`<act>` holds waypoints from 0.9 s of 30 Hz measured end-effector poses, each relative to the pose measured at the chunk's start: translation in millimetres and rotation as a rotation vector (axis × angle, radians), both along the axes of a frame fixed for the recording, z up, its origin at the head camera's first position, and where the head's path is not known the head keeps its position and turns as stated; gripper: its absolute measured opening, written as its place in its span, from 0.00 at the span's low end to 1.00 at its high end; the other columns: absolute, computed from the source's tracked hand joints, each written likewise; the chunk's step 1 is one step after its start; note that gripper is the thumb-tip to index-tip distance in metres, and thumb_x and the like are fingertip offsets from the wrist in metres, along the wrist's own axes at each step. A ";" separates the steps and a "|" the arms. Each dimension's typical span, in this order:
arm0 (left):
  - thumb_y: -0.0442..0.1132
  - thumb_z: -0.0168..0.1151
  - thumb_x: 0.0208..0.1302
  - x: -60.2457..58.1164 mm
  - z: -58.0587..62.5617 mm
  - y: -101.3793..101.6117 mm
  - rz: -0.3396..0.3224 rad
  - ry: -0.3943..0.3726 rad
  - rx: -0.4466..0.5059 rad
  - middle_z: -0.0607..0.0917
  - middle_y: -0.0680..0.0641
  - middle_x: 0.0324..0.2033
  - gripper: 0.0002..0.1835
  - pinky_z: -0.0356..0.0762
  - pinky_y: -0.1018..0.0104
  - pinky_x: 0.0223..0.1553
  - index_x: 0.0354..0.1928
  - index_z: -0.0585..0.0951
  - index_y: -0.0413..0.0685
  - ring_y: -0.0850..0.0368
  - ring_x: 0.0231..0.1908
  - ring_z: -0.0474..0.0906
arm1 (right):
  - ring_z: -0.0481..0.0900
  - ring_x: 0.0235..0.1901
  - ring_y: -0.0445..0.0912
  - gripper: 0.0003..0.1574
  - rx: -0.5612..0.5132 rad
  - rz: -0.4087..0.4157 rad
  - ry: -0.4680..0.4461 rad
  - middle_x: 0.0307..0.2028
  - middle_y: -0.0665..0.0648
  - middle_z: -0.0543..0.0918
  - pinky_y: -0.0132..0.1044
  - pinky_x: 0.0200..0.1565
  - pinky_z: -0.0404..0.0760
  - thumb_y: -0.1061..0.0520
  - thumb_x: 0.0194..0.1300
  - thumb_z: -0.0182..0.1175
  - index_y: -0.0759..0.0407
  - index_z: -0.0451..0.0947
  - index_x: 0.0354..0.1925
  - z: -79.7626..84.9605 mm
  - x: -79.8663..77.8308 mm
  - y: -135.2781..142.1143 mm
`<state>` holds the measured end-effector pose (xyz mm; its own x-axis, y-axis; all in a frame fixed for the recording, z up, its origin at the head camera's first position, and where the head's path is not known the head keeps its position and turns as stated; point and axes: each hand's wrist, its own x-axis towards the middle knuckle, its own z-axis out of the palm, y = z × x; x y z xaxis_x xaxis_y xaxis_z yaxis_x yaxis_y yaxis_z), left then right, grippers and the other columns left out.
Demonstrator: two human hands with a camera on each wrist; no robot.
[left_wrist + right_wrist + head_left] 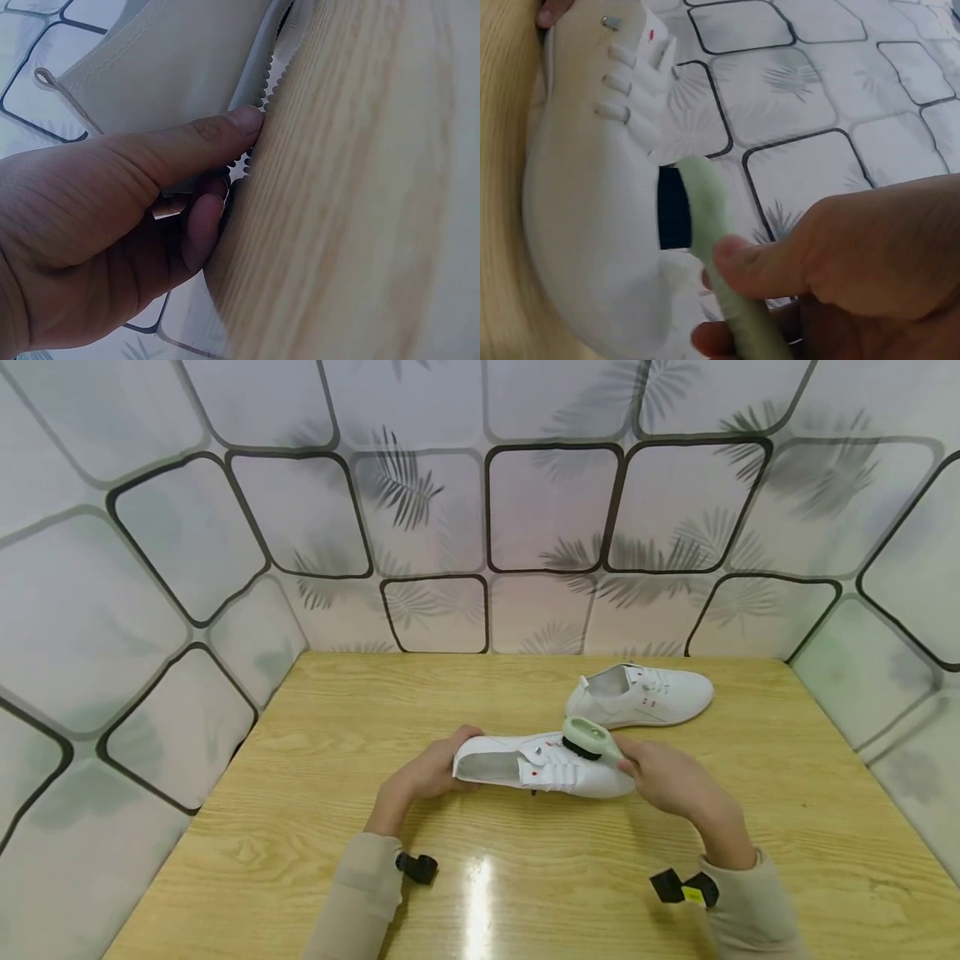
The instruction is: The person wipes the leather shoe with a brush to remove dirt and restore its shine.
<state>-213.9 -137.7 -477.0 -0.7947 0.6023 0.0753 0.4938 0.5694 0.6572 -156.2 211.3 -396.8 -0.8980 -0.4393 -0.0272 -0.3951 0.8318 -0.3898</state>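
A white lace-up shoe [495, 760] lies lengthwise across the middle of the table, its toe to the right. My left hand [437, 767] grips it by the heel; in the left wrist view the thumb presses at the edge of the ridged sole [266, 82]. In my right hand [671, 778] is a pale green brush [588, 735], pinched by its handle [739, 311]. Its dark bristles [673, 208] meet the shoe's upper just ahead of the laces in the right wrist view. Most fingers of the left hand are hidden under the heel.
Behind the brush, a second white shoe [671, 696] rests on its sole, toe to the right. The wooden table [315, 710] meets a patterned curtain [435, 510] at its back and sides. Each wrist wears a small black camera.
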 end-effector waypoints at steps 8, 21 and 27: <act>0.34 0.75 0.55 -0.5 -1.3 -0.2 0.003 0.002 0.004 0.78 0.45 0.57 0.40 0.73 0.50 0.57 0.67 0.64 0.50 0.49 0.53 0.76 | 0.81 0.49 0.59 0.27 -0.024 0.067 0.040 0.51 0.67 0.82 0.55 0.49 0.78 0.60 0.75 0.52 0.68 0.66 0.68 -4.7 -5.9 -10.2; 0.34 0.75 0.56 -0.8 -1.3 0.7 -0.001 0.003 0.011 0.78 0.45 0.57 0.40 0.73 0.50 0.57 0.67 0.63 0.49 0.48 0.55 0.76 | 0.82 0.45 0.57 0.29 0.032 0.043 0.055 0.48 0.68 0.83 0.52 0.46 0.79 0.60 0.75 0.51 0.71 0.65 0.69 -3.5 -7.5 -16.8; 0.34 0.75 0.56 -0.4 -1.7 0.3 -0.009 0.002 0.008 0.77 0.45 0.58 0.40 0.72 0.50 0.58 0.67 0.63 0.48 0.48 0.56 0.75 | 0.80 0.44 0.53 0.28 0.035 0.054 0.021 0.48 0.67 0.82 0.50 0.44 0.78 0.60 0.75 0.51 0.71 0.65 0.68 4.1 -3.1 -14.5</act>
